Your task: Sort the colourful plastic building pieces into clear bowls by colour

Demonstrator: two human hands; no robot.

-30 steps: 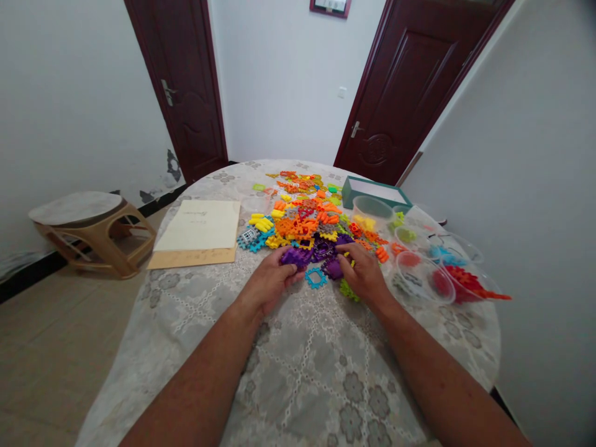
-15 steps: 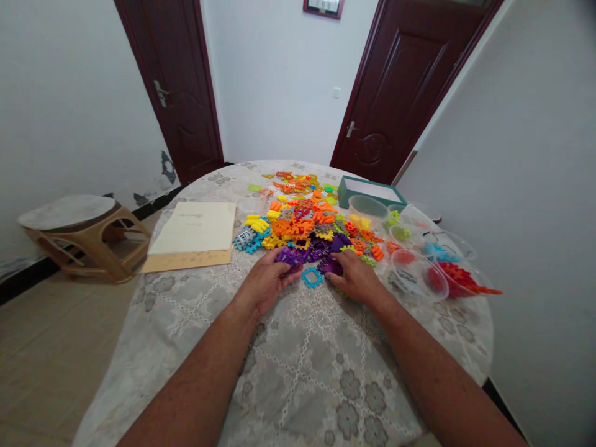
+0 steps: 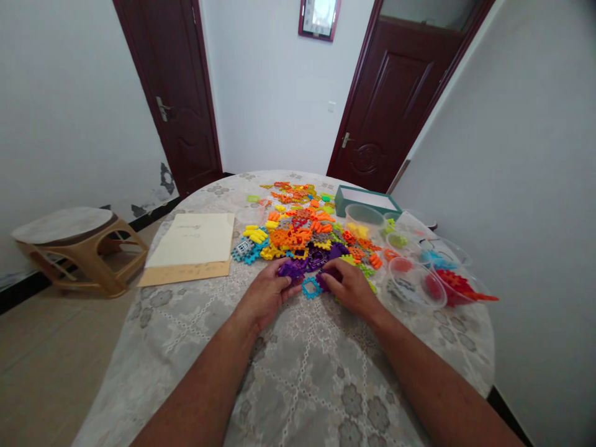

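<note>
"Left grip, quick: holding what?"

"Toothed purple pieces. Thumb over, fingers beneath, so I'm closed on them. Count unclear, too small to tell. They're at the near edge of the mixed pile."

"Right grip?"

"Bent narrow at another purple piece, also by the pile's near edge. My fingers cover most of it; can't tell if it's pinched firmly or just touched. Blue frame is on the tabletop, between my hands."

"Weight?"

"Looks like thin moulded plastic, so light, I'd say. A fingertip pinch should do."

"Stiff or soft?"

"Stiff, probably with a slight flex in the teeth."

"Slippery?"

"Flat faces maybe a bit slick. Notched rims should give my fingertips more bite."

"Fragile?"

"Doubt it. Hard sideways twisting on one tooth would be the risk."

"Best hold?"

"Opposite rims, or thumb on the face with fingertips behind. For a flat one, hook a fingertip under the edge. Teeth could snag on neighbours, so lift straight up, no dragging."
</note>
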